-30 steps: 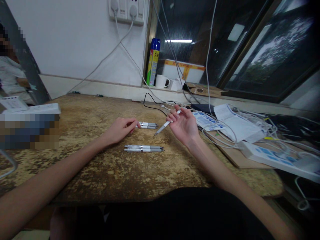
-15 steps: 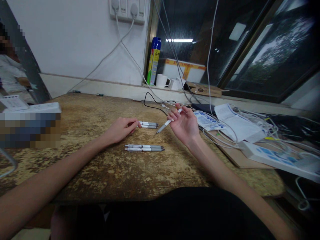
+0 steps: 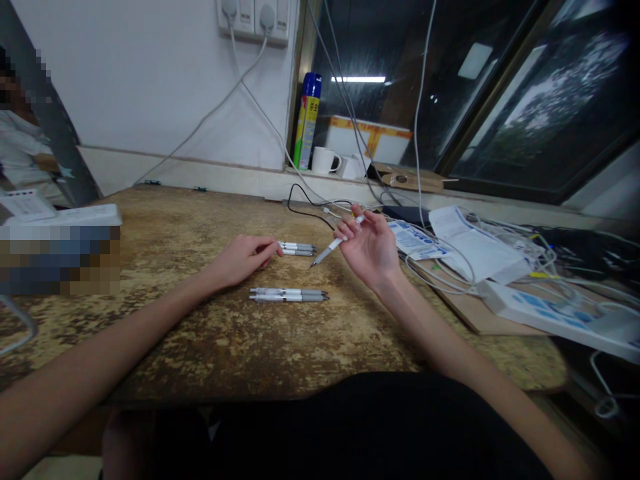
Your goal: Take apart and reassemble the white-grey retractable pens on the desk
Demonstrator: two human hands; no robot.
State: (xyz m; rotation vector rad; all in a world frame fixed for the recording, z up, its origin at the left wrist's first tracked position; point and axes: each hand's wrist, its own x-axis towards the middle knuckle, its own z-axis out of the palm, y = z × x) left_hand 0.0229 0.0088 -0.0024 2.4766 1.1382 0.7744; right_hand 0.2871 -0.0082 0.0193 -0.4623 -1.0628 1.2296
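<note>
White pen (image 3: 334, 245) pinched in right hand (image 3: 370, 250), tip slanting down-left, left hand (image 3: 243, 259) loosely curled beside paired pens (image 3: 299, 249).

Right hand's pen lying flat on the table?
No, the right hand holds the pen at a slant, its upper end raised off the table.

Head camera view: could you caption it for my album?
Right hand holds one pen over a worn table; left hand rests at a pair of pens.
</note>
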